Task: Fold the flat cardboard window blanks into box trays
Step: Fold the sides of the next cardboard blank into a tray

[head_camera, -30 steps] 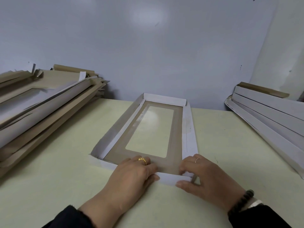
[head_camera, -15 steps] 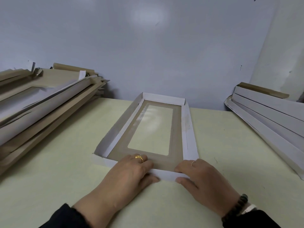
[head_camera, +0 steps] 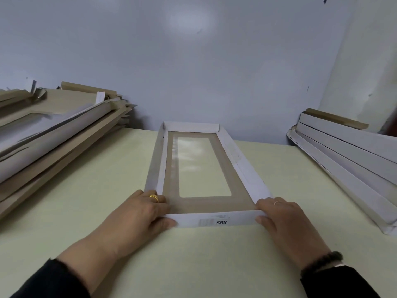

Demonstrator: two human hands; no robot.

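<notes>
Left hand [head_camera: 141, 214] pinches near-left corner of window tray [head_camera: 206, 221], thumb outside near wall, fingers inside. Right hand [head_camera: 281, 220] pinches near-right corner likewise. Tray sits mid-bench [head_camera: 86, 201], all four walls raised. Flat blanks [head_camera: 49, 134] stacked far left; folded trays [head_camera: 348, 155] stacked right.

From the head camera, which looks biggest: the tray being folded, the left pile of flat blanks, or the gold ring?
1. Pile of flat blanks, though cut off by the frame edge.
2. Tray, close behind; camera nearness makes these two unsure.
3. Gold ring, clearly smallest, on the left hand.
</notes>
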